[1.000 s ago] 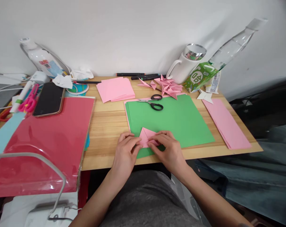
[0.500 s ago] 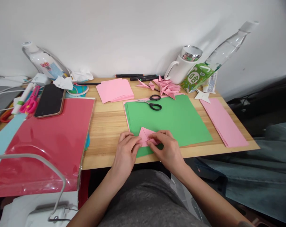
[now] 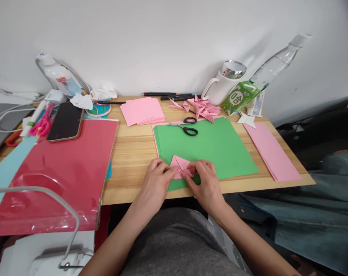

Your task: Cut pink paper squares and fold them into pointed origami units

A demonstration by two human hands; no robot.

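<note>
Between my hands, on the near edge of a stack of green paper, lies a folded piece of pink paper with crease lines meeting at its middle. The thumb and fingers of my left hand are closed on its left side. My right hand pinches its right corner, partly hiding it. Black-handled scissors rest on the green stack beyond my hands. A pile of folded pink paper pieces sits farther back.
Square pink sheets lie at the back left; long pink strips lie at the right. A white mug, green carton and clear bottle stand behind. A phone rests on the red paper pack.
My left thumb has slid slightly right and up across the pink paper, and more creases show at its middle. The view has shifted a little.
</note>
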